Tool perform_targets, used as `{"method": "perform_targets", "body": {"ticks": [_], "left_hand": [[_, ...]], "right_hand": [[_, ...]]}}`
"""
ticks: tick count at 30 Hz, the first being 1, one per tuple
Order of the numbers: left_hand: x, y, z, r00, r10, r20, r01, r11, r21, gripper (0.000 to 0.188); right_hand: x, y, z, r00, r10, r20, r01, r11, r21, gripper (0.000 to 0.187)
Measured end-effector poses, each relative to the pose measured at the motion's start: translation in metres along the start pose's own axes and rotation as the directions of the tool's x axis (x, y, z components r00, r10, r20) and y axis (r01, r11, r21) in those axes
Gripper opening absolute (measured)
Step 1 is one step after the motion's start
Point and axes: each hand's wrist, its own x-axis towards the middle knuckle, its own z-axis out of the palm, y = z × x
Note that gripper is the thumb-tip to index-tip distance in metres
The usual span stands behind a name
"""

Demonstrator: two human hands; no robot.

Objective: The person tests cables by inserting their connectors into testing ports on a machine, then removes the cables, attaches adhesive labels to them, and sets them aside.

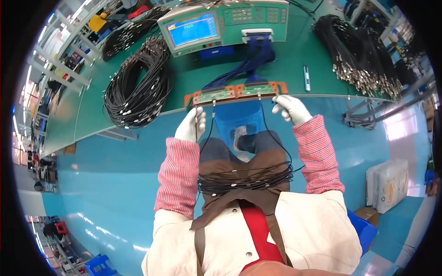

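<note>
My left hand [191, 125], in a white glove, is closed around a thin black cable below the left end of the test fixture. My right hand [293, 109], also gloved, pinches its fingers together by the fixture's right end; a small dark piece shows at the fingertips, too small to name. Between them, along the table edge, sits the test fixture [214, 95], two green circuit boards on orange mounts. Two black cables [212, 124] hang from its front connectors toward my lap. Across my thighs lies a bundle of black cables [244, 184] with small pale tags.
A green tester with a lit blue screen [193, 30] stands behind, joined to the fixture by dark blue wires [244, 64]. Coiled black cables [138, 87] lie left, more cables [359, 55] right. A marker pen [307, 78] rests nearby. A blue stool [237, 115] is under the table.
</note>
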Motion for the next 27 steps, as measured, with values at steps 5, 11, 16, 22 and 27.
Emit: {"method": "perform_targets", "body": {"ticks": [5,11,16,22,27], "left_hand": [[-0.019,0.032,0.025,0.995,0.078,-0.055,-0.078,0.997,0.006,0.031],[-0.062,0.100,0.019,0.947,0.282,0.155,-0.309,0.930,0.200,0.030],[-0.100,0.131,0.005,0.924,0.376,0.077,-0.378,0.858,0.349,0.029],[-0.109,0.119,0.006,0.964,0.266,0.008,-0.217,0.767,0.604,0.024],[-0.112,0.121,0.013,0.996,0.069,-0.054,-0.026,0.822,0.568,0.018]], "right_hand": [[-0.014,-0.037,-0.009,0.990,-0.104,-0.095,0.089,0.984,-0.155,0.034],[-0.074,-0.104,-0.055,0.956,-0.261,-0.133,0.263,0.965,0.001,0.036],[-0.098,-0.135,-0.087,0.897,-0.429,-0.110,0.438,0.895,0.081,0.035],[-0.083,-0.120,-0.088,0.920,-0.376,0.111,0.331,0.897,0.293,0.035],[-0.085,-0.109,-0.079,0.958,-0.288,0.014,0.276,0.931,0.237,0.031]]}}
